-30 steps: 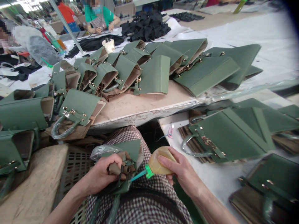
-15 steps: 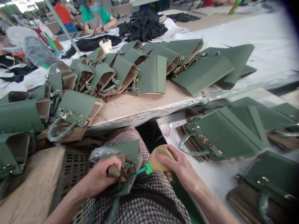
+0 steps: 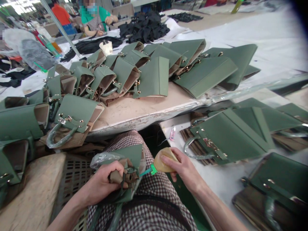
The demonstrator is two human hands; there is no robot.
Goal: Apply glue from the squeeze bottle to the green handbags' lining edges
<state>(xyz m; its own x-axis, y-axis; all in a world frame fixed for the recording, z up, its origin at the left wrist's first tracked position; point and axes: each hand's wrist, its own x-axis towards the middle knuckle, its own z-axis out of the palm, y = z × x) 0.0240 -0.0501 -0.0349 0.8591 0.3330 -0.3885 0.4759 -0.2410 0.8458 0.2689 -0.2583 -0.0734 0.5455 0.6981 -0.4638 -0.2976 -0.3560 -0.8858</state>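
On my lap lies a green handbag [image 3: 131, 152] with its brown lining bunched up at the opening. My left hand [image 3: 109, 179] is closed around that gathered lining and the bag's edge. In my right hand [image 3: 179, 165] is a squeeze bottle [image 3: 163, 160] of yellowish liquid, tilted so its green cap and thin teal nozzle [image 3: 145, 172] point left at the bag's edge. The nozzle tip is close to the bag; whether it touches, I cannot tell. Clear plastic film [image 3: 106, 158] wraps part of the bag near my left hand.
Many similar green handbags [image 3: 154, 77] stand on the worktable [image 3: 134, 110] in front. More bags [image 3: 231, 138] lie on a white surface at right, near a small pink tool [image 3: 172, 133]. A plastic crate [image 3: 74, 173] and wooden board [image 3: 31, 186] are at left. A co-worker [image 3: 96, 19] sits across.
My right hand and the bottle have drawn slightly up, the nozzle now a little farther from the lining. My left hand keeps its grip. The whole view has shifted slightly.
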